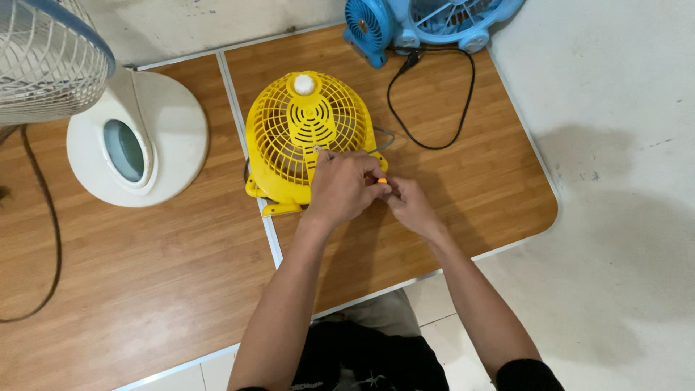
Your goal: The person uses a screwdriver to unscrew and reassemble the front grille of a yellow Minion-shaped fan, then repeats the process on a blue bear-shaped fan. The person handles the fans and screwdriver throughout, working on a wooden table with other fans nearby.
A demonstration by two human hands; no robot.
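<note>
Orange tool tip [381, 180] mostly behind fingers [360, 174]

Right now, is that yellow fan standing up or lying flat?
Lying flat. The yellow fan rests on the table with its grille facing up at the camera, both hands at its lower right edge.

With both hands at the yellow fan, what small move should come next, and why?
Probably steady the round yellow plastic fan with the left hand, because both hands meet at its lower right edge, and the right hand pinches a small orange-tipped piece there.
</note>
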